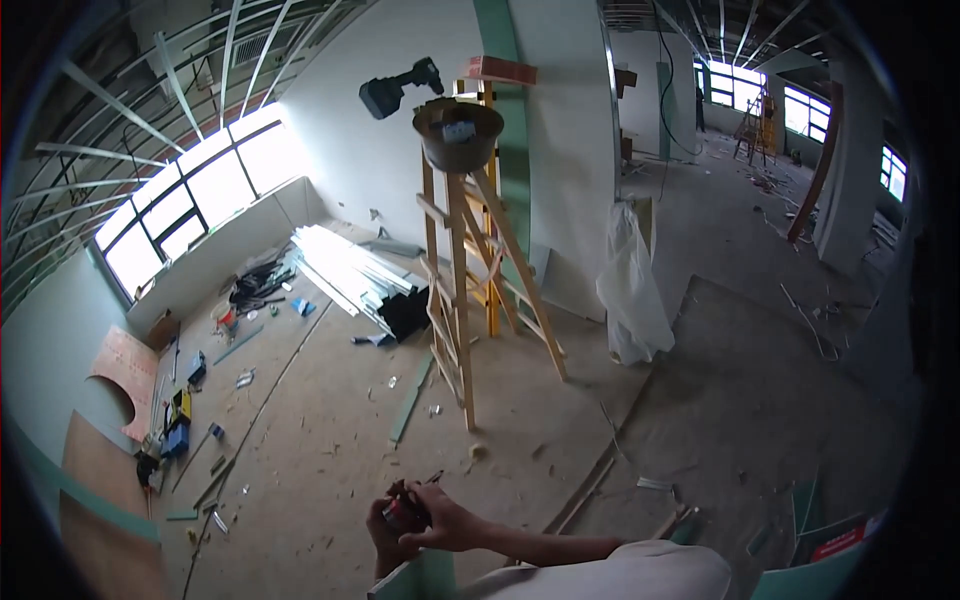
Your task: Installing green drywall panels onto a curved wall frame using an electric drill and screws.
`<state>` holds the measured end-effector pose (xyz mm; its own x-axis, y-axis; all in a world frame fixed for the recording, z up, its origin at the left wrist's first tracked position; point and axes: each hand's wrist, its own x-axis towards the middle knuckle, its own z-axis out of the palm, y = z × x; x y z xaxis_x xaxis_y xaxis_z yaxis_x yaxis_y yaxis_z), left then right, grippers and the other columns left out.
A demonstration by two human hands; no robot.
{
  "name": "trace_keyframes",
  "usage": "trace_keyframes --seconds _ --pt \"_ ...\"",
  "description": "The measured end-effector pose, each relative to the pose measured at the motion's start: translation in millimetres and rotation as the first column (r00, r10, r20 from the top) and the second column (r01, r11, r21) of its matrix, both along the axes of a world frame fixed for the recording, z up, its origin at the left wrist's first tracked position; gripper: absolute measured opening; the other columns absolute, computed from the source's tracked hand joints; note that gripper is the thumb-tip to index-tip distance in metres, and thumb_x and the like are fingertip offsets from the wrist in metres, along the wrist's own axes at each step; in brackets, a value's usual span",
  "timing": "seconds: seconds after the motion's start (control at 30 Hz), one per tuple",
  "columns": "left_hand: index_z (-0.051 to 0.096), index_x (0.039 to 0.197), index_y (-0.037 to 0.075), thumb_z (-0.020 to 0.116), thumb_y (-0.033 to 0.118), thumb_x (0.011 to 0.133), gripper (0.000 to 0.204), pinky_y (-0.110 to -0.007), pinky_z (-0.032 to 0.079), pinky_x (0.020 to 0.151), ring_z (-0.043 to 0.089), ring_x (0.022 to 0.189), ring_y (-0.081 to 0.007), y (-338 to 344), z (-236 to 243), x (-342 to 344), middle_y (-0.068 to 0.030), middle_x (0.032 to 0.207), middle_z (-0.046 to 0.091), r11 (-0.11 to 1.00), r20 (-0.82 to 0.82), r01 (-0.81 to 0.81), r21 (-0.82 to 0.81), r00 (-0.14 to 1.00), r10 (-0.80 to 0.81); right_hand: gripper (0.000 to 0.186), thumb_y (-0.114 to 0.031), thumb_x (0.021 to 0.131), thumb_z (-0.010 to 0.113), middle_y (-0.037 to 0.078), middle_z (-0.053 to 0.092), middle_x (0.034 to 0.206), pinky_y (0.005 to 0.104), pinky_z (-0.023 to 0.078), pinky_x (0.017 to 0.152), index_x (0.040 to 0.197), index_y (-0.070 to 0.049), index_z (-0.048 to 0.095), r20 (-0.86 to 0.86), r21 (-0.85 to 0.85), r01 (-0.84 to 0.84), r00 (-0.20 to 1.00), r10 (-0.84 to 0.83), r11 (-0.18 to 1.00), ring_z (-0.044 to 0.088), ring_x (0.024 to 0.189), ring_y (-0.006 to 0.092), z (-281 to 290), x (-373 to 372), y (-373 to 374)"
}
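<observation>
Low in the picture, my left hand (382,532) and my right hand (447,522) come together around a small dark red and black object (403,512). Its kind is too small and dim to make out. The fingers of both hands close on it, the right ones from above and the side. A thin dark tip sticks up beside the right fingers. Just below the hands, a pale green board (420,574) stands up in front of me. My right forearm reaches in from the right, with a light sleeve behind it.
A wooden stepladder (458,290) stands ahead, topped by a round bucket (458,140) and a cordless drill (400,88). Metal profiles (345,265) lie near the far wall. Tools and offcuts litter the left floor. A white plastic sheet (632,290) hangs by the pillar.
</observation>
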<state>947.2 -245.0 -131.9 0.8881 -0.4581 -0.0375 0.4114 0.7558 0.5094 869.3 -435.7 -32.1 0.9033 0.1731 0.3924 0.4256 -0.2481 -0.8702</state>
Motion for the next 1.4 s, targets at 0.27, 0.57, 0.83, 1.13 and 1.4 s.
trace_keyframes --seconds 0.27,0.57,0.83,1.13,1.4 --pt "0.057 0.131 -0.001 0.050 0.028 0.102 0.041 -0.034 0.051 0.086 0.061 0.102 -0.0235 -173.8 70.9 168.4 -0.0134 0.116 0.065 0.866 0.102 0.022 0.500 0.991 -0.083 0.081 -0.013 0.080 0.079 0.018 0.059 0.131 0.0360 0.048 0.097 0.149 -0.002 0.039 -0.256 0.609 -0.025 0.940 0.227 0.793 0.060 0.113 0.0256 -38.4 188.0 -123.8" --pt "0.066 0.117 -0.004 0.059 0.033 0.101 0.041 -0.029 0.050 0.076 0.065 0.085 -0.0201 -315.3 157.1 352.9 -0.0113 0.101 0.069 0.365 0.031 0.107 0.925 0.935 -0.354 0.083 0.009 0.074 0.071 0.008 0.064 0.124 0.0298 0.050 0.082 0.150 -0.008 0.045 -0.123 0.786 0.218 0.972 -0.198 0.579 0.061 0.100 0.0187 80.2 323.1 -406.6" --pt "0.069 0.110 -0.005 0.061 0.030 0.101 0.037 -0.028 0.050 0.071 0.066 0.077 -0.0179 -381.1 137.4 429.2 -0.0092 0.097 0.071 0.376 0.013 0.191 0.907 0.879 -0.477 0.072 -0.009 0.074 0.075 0.010 0.065 0.119 0.0325 0.049 0.087 0.142 -0.004 0.051 0.447 0.106 0.096 0.885 -0.134 0.990 0.062 0.101 0.0212 386.8 472.5 -525.3" --pt "0.070 0.098 0.002 0.066 0.025 0.098 0.024 -0.025 0.045 0.055 0.062 0.061 -0.0141 -377.9 152.2 438.3 -0.0062 0.082 0.069 0.517 0.056 -0.109 0.849 0.991 0.118 0.039 -0.032 0.092 0.059 0.013 0.072 0.091 0.0333 0.050 0.077 0.102 0.005 0.069 0.383 -0.449 0.270 0.919 -0.090 0.852 0.062 0.070 0.0211 423.7 548.0 -522.3" --pt "0.067 0.093 0.001 0.064 0.018 0.097 0.018 -0.024 0.037 0.048 0.046 0.049 -0.0098 -378.3 154.2 482.0 -0.0015 0.063 0.056 0.500 0.237 -0.455 0.736 0.866 0.440 0.030 -0.025 0.087 0.078 0.004 0.073 0.107 0.0365 0.056 0.085 0.112 -0.009 0.073 0.395 0.072 -0.703 0.671 0.627 0.708 0.070 0.091 0.0215 202.8 495.8 -427.5"
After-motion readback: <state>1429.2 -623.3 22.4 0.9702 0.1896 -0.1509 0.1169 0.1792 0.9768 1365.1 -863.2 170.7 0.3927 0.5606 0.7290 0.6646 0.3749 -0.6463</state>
